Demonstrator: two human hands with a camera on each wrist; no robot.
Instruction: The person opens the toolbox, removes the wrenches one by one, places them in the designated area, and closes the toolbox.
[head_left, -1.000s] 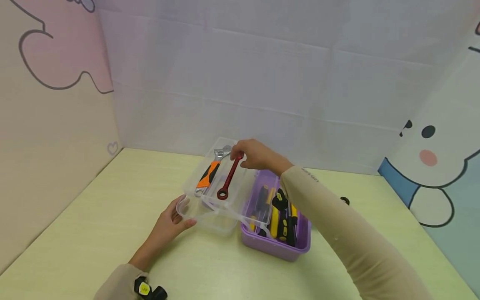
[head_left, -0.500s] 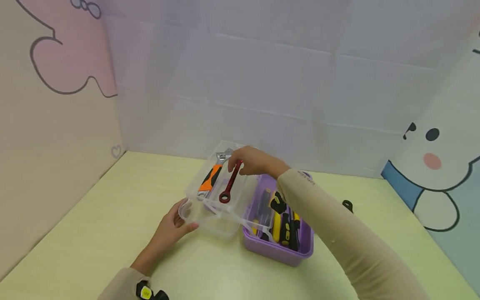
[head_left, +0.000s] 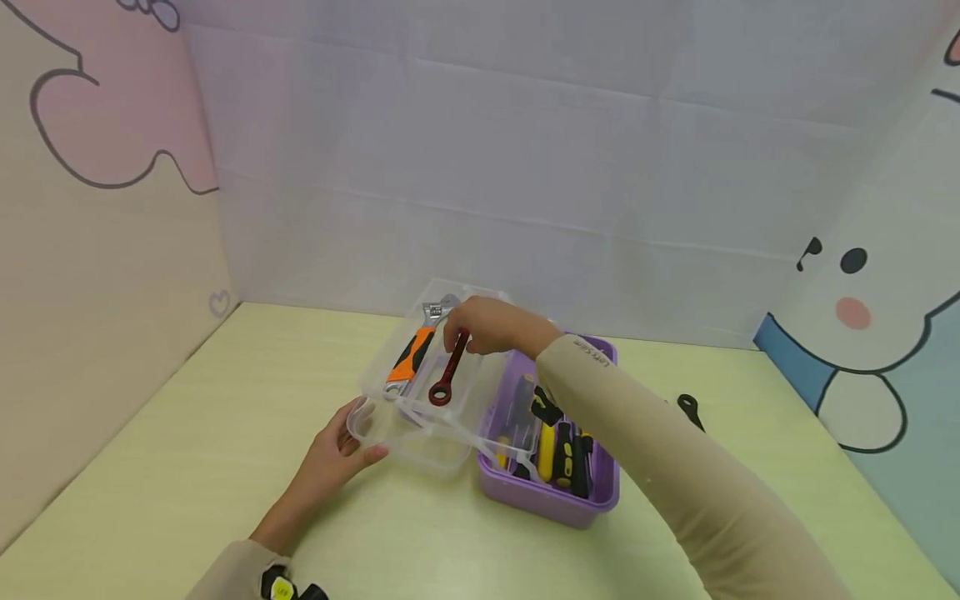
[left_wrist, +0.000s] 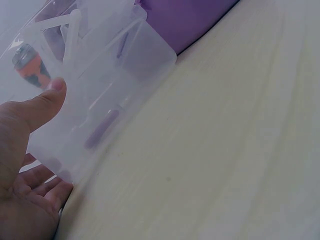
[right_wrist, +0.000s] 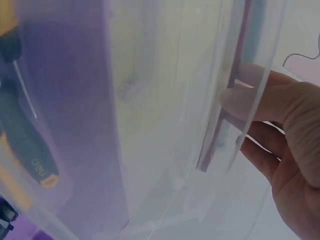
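My right hand (head_left: 491,323) pinches the far end of a dark red ratchet ring wrench (head_left: 448,375) over a clear plastic tray (head_left: 483,371). The wrench's ring end points toward me. Left of it in the tray lies an adjustable wrench (head_left: 412,354) with an orange and black handle. In the right wrist view, the thumb and fingers show partly through a clear wall beside the wrench's shaft (right_wrist: 214,142). My left hand (head_left: 326,458) holds the near left end of the clear plastic lid (left_wrist: 120,95), thumb on one side and fingers at its lower edge.
A purple toolbox (head_left: 536,500) stands right of the lid, holding several yellow and black screwdrivers (head_left: 564,458). The tray overlaps its left part. A black ring-ended tool (head_left: 688,408) lies on the table (head_left: 390,550) further right, partly behind the right sleeve (head_left: 660,442). A wall closes off the back.
My right hand has come a little lower and nearer over the tray, and less of the red wrench's shaft shows. The left hand stays at the lid. The head view has shifted slightly.
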